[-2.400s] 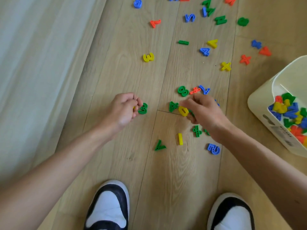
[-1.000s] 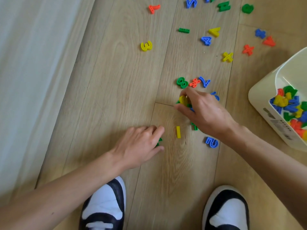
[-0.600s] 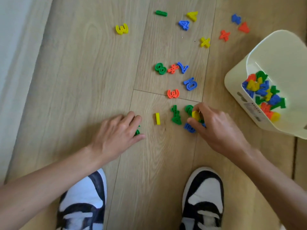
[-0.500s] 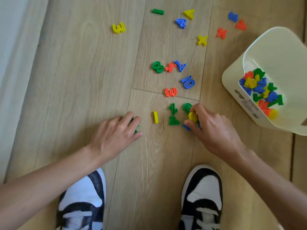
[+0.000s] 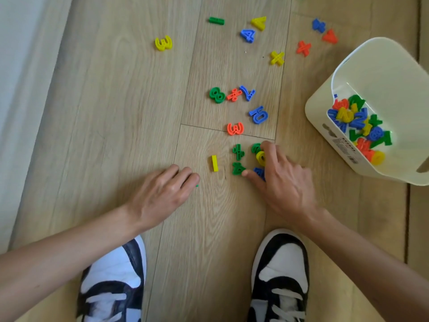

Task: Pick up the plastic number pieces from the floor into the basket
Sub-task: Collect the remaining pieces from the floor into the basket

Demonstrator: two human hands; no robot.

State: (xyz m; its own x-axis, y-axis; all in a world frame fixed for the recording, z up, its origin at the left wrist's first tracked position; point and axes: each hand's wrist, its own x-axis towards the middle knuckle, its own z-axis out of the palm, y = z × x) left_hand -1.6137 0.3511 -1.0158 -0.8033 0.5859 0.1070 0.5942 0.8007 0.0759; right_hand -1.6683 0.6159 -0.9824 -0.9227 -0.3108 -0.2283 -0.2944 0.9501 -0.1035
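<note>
Coloured plastic number pieces lie scattered on the wooden floor. My right hand (image 5: 282,180) holds a yellow piece (image 5: 260,157) in its fingers and rests over a blue piece (image 5: 259,173), its thumb touching a green 4 (image 5: 238,168). My left hand (image 5: 162,194) lies palm down over a green piece (image 5: 196,185), of which only a tip shows. A yellow bar (image 5: 214,163) lies between the hands. The cream basket (image 5: 325,112) at right holds several pieces.
Further out lie an orange 3 (image 5: 235,128), a blue piece (image 5: 258,114), a green 8 (image 5: 217,95), a yellow 3 (image 5: 163,43) and several more. My two black-and-white shoes (image 5: 279,275) stand at the bottom. A white wall (image 5: 18,89) runs along the left.
The view has shifted, so the basket and pieces sit more to the left. My left hand came down onto the green piece; my right hand moved nearer with the yellow piece to the blue one.
</note>
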